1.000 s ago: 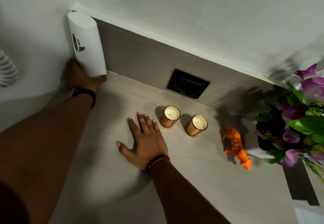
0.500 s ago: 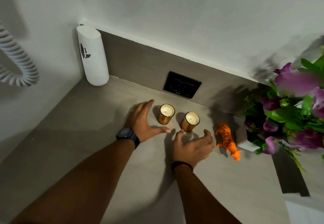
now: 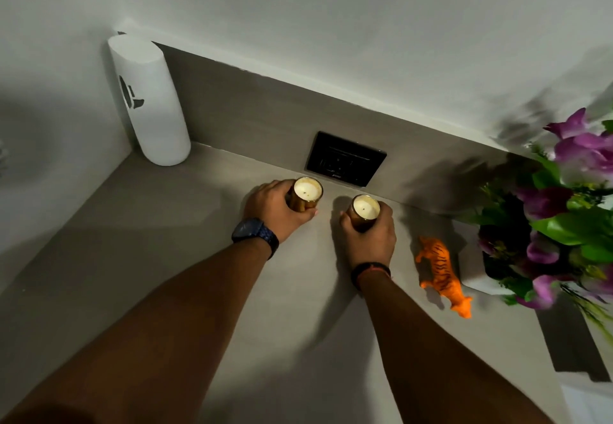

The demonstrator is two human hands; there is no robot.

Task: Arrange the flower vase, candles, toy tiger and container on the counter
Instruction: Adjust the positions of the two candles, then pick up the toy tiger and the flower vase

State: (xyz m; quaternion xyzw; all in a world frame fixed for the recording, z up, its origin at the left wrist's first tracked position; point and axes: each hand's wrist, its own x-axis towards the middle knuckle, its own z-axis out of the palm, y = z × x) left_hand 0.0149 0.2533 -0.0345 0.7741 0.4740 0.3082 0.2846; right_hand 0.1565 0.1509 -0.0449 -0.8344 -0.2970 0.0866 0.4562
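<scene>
Two gold-glass candles stand near the back of the grey counter [image 3: 166, 291]. My left hand [image 3: 273, 208] is wrapped around the left candle [image 3: 307, 191]. My right hand [image 3: 373, 234] grips the right candle [image 3: 365, 209]. An orange toy tiger [image 3: 442, 269] stands just right of my right hand. Beyond it sits a white vase [image 3: 476, 271] full of purple flowers [image 3: 570, 198] and green leaves. A tall white cylindrical container [image 3: 149, 101] with a dark logo stands upright in the far left corner.
A black wall socket [image 3: 345, 158] is set in the grey backsplash right behind the candles. White walls close the counter at the back and left. A dark gap [image 3: 570, 340] and a white surface lie at the right edge.
My left hand left the white container in the corner and came to the left candle. My right hand lifted off the counter, and both hands closed around the candles.
</scene>
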